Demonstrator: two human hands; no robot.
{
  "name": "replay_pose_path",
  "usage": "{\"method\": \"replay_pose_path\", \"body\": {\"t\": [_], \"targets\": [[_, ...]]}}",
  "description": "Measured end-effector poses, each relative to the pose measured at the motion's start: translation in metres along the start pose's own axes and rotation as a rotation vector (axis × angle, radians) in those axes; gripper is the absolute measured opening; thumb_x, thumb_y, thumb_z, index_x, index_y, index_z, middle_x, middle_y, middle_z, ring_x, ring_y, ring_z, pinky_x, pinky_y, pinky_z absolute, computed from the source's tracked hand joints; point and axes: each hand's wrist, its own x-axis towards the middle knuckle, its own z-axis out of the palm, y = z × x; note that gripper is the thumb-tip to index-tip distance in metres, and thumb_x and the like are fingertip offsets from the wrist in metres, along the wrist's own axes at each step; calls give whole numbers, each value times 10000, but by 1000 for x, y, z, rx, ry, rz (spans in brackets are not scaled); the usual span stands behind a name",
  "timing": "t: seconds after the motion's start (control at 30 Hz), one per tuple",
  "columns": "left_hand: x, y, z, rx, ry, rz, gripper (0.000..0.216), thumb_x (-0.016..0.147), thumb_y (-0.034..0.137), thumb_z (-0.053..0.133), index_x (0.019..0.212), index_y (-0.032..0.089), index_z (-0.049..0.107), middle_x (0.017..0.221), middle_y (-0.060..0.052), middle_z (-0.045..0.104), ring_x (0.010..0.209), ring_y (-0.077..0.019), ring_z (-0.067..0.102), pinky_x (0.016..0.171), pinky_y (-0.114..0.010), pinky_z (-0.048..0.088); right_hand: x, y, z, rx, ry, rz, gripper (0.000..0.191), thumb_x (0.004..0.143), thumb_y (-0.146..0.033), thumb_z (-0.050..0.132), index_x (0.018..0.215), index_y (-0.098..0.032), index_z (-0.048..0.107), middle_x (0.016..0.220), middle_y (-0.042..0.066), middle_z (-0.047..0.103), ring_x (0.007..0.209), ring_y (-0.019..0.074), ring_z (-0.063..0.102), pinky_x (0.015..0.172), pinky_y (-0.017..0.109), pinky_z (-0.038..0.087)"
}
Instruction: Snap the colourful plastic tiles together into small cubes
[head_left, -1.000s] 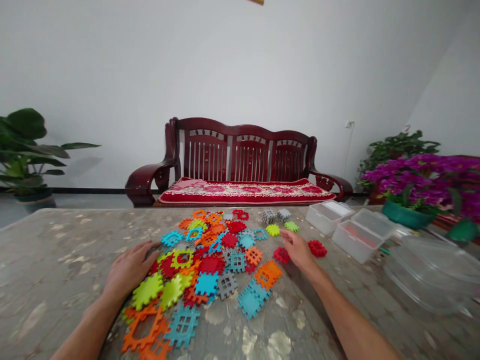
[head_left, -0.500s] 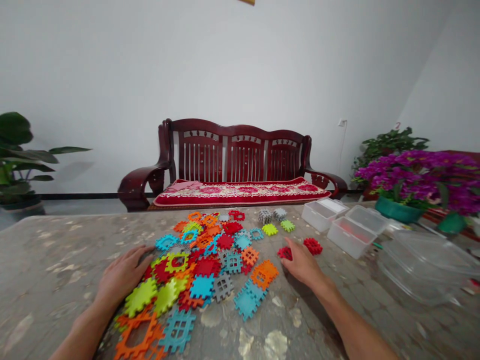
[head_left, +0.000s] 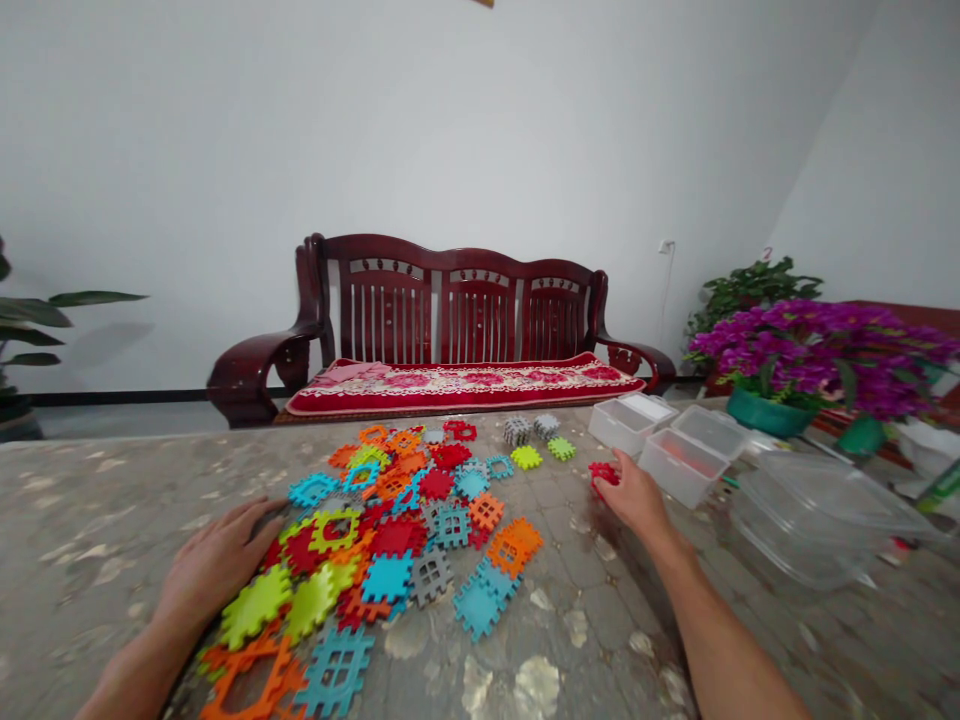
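Red tiles point(head_left: 602, 472) sit at the fingertips of our right hand point(head_left: 636, 497), just beside the nearer clear box point(head_left: 679, 465) and well apart from the big pile of tiles point(head_left: 390, 545). We cannot tell whether they rest on the surface point(head_left: 112, 500) or are just lifted off it. That grip is closed on them, thumb against fingers, as far as we can see. Our left hand point(head_left: 214, 562) lies flat and spread, its fingers touching the pile's edge.

We judge that a loose pinch could let one tile slip and skid against the box wall. Our right forearm passes close by the pile's right side, so a careless sweep could scatter it. The left palm could nudge the nearest tiles toward the near edge.

We can read no brand, label or writing anywhere.
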Motion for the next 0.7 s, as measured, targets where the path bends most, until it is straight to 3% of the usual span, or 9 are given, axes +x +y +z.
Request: {"method": "replay_pose_path", "body": {"t": [0.13,0.33,0.5,0.7], "targets": [[1,-2,3,-2,9,12,585,939,491,299,1325,218,643,1431,-97,615,1309,-288,566,1154,-467,374,6,16,5,-38,-5,22,615,826,-285,622,1419,-164,509,1197,129,726,1083,265,684,914,328,490],[-1,-2,4,-19,14,6,591,952,501,277,1331,224,637,1429,-99,612,1315,-298,561,1149,-480,374,3,18,1,-108,-46,17,539,846,-360,609,1350,-175,573,1150,131,734,1068,279,686,891,336,490],[0,-2,4,-17,9,10,603,954,504,268,1339,214,631,1436,-104,605,1314,-301,559,1151,-480,369,-4,18,-7,-201,-86,88,756,767,-518,688,1416,-180,499,1193,170,708,1087,341,670,850,392,498],[0,0,1,-13,2,5,595,946,486,276,1326,214,645,1426,-102,616,1308,-294,565,1149,-469,376,-5,21,-2,-269,-112,59,707,782,-378,661,1422,-143,473,1246,196,684,1090,336,675,860,392,502]]}}
